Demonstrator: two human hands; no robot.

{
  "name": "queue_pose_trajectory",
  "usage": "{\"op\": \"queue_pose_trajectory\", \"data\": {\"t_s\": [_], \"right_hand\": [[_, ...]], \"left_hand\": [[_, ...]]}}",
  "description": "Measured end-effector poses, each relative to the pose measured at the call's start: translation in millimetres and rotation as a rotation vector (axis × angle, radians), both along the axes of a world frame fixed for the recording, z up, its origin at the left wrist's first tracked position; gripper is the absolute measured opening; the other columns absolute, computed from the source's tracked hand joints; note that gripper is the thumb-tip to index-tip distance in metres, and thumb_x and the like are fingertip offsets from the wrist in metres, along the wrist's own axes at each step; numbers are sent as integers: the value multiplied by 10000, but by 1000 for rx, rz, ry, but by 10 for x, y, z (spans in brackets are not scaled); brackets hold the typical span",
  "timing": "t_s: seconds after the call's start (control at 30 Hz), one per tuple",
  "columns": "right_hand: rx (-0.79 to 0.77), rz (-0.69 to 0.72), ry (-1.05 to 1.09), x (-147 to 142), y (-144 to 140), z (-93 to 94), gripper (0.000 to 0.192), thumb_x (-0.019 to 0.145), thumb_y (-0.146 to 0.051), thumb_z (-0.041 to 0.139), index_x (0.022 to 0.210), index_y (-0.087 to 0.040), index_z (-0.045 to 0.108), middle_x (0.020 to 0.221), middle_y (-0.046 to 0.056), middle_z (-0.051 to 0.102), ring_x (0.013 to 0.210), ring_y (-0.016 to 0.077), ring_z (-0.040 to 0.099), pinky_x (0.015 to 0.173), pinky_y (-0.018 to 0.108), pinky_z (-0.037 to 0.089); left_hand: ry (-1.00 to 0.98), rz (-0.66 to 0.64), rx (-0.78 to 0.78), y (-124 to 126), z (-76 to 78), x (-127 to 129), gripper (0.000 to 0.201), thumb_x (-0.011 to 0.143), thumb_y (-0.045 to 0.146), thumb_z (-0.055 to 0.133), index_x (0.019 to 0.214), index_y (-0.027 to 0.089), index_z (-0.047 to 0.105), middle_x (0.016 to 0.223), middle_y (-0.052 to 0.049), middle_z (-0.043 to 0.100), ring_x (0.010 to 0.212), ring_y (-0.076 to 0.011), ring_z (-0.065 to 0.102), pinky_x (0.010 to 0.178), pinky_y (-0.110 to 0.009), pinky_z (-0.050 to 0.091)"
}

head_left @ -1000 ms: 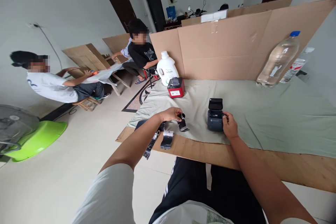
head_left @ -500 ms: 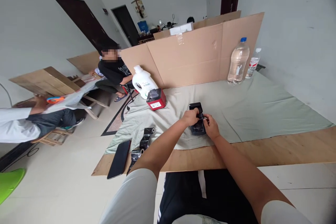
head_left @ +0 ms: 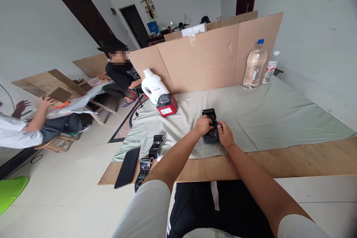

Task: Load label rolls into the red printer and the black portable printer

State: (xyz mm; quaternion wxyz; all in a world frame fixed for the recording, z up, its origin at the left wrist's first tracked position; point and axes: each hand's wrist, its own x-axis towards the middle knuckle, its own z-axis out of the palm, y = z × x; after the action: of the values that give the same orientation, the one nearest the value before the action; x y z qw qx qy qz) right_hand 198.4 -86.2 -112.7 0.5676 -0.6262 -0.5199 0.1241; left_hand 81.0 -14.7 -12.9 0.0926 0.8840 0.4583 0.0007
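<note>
A small dark label printer (head_left: 209,114) with its lid raised sits on the pale green cloth (head_left: 267,115) in front of me. My left hand (head_left: 203,125) rests on its left side, fingers curled over the open bay. My right hand (head_left: 224,134) grips its right side. A small dark item sits between my fingers inside the bay; I cannot tell exactly what it is. Two black rolls (head_left: 156,145) lie at the table's left end, next to a black phone (head_left: 127,167).
A red and black printer (head_left: 166,105) and a white jug (head_left: 153,86) stand at the back left. Two water bottles (head_left: 254,65) stand at the back right by a cardboard screen (head_left: 212,55). Two other people sit at low tables on the left.
My left hand left the rolls and came to the printer with a small dark roll; both hands now sit on the printer. My view swung left to right.
</note>
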Motion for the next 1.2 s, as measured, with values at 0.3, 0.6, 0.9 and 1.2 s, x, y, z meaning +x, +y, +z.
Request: {"op": "queue_pose_trajectory", "data": {"t_s": [0.3,0.6,0.9,1.2], "right_hand": [[121,62,-172,3,-133,149,422,921,-474,414,788,-259,752,1300,60,551,1104,246,496,1017,478,409],[210,17,-225,-14,-91,116,185,811,-369,630,714,-230,705,1151,84,610,1067,253,527,951,467,456],[220,74,-167,1,-137,176,311,863,-366,541,1128,-209,578,1171,109,612,1099,245,542,961,463,465],[164,51,-292,-42,-121,173,283,921,-286,430,944,-211,702,1113,77,685,1050,220,568,974,426,446]], "left_hand": [[-413,56,-8,90,-123,-127,317,964,267,399,1003,184,702,1072,-71,655,1085,-181,565,1025,-301,399],[-996,90,-80,184,-347,-236,537,959,518,352,1365,185,465,1397,-116,501,1322,-226,443,1128,-381,320],[-1061,13,160,-429,-679,-241,542,985,513,218,1213,146,546,1170,-144,618,1192,-237,531,1060,-436,379],[-1028,59,247,-549,-805,-174,577,974,533,198,1266,142,505,1256,-170,578,1316,-263,439,1105,-483,306]]}}
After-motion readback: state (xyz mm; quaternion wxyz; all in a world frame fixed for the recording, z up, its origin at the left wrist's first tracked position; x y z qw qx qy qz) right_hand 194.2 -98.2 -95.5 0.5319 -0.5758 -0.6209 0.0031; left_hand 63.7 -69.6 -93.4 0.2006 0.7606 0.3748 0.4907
